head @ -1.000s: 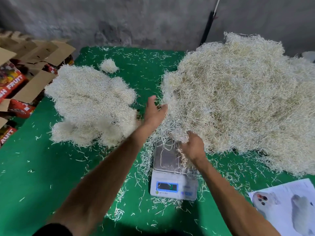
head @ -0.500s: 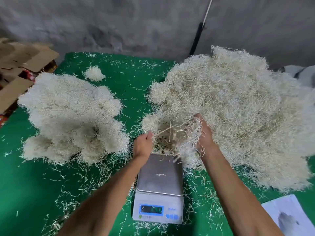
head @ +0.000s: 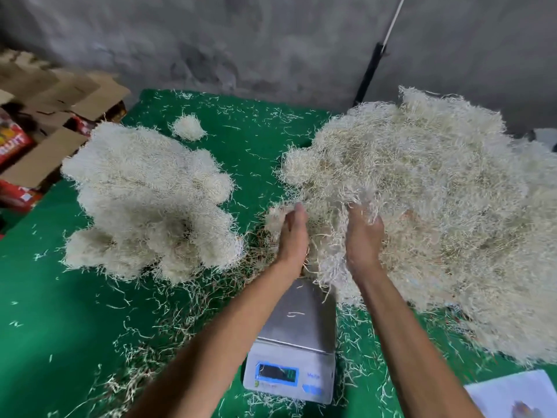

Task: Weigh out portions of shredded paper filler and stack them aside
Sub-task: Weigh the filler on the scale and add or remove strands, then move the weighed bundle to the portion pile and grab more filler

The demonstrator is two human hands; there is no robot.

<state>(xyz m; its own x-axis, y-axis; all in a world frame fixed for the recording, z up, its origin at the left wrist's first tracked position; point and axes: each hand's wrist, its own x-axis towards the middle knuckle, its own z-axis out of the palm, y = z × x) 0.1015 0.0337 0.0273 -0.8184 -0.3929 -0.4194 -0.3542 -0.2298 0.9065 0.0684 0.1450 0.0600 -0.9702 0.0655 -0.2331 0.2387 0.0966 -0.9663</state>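
Both hands reach into the near edge of the big pile of shredded paper (head: 422, 212) on the right of the green counter (head: 60, 312). The left hand (head: 294, 236) stands on edge, palm turned inward, its fingers pushed into the shreds; the right hand (head: 363, 236) faces it a little way off, fingertips buried in the paper. A clump of shreds sits between the two palms, but whether either hand is truly gripping it cannot be told, since the fingers are hidden. Just below the hands stands a white scale (head: 292, 351) with a metal plate that carries only a few stray strands; its blue-framed display is too blurred to read. On the left of the counter lies a heap of weighed portions (head: 147, 200), with one small tuft (head: 189, 127) behind it. Loose strands are scattered over the counter. Cardboard boxes (head: 45, 122) stand at the far left, and a printed sheet (head: 518, 396) lies at the near right corner.
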